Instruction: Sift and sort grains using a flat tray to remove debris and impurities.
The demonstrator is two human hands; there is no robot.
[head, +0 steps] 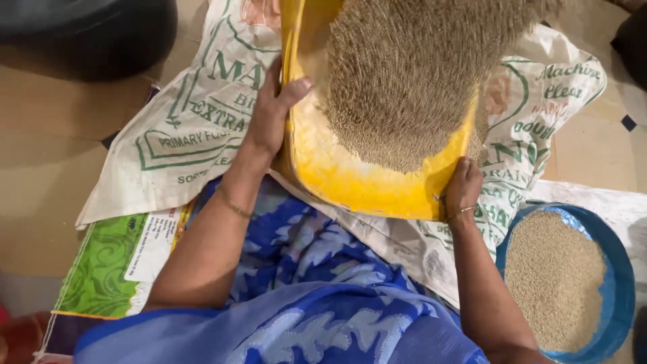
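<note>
Both hands, left hand [269,114] at nine o'clock and right hand [463,189] at three, are closed tight on the yellow plastic winnowing tray [337,178]. It is best kept level, so the small brown grain [404,81] stays in.

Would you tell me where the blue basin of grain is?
In the head view, the blue basin of grain sits at lower right, beside the right hand gripping the yellow tray.

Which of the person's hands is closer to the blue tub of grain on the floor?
The right hand. It holds the yellow tray's edge just up and left of the blue tub. The left hand holds the tray's opposite edge, much farther away.
</note>
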